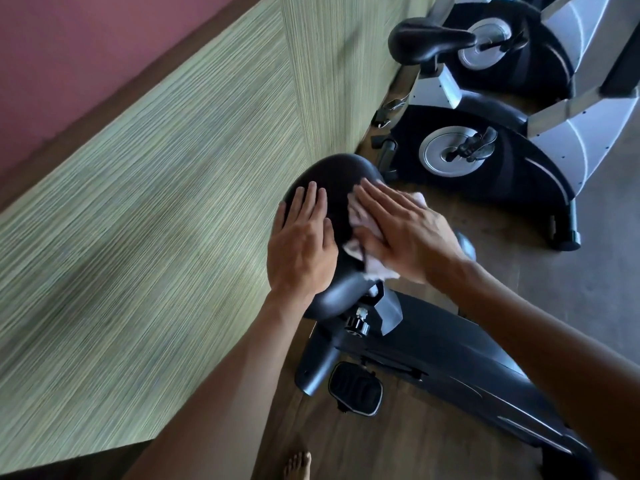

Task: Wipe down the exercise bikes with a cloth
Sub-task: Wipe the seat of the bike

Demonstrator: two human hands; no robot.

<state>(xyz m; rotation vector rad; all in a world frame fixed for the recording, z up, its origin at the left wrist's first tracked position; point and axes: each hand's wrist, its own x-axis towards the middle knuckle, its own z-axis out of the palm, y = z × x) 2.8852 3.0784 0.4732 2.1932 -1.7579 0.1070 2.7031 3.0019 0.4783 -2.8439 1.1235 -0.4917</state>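
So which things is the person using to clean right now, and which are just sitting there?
In use:
- pale cloth, pressed flat under the right hand
- black bike seat, with the left hand resting flat on it
- the near black bike it belongs to

Just sitting there:
- two more exercise bikes farther along the wall
- striped wall panel
- floor

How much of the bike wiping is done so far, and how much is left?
Nothing shows as finished. In hand: the right hand presses a pale crumpled cloth on the nearest bike's black padded saddle, while the left hand rests flat on it. Left: that bike's dark frame and the two silver-and-black bikes behind, which nobody is touching.
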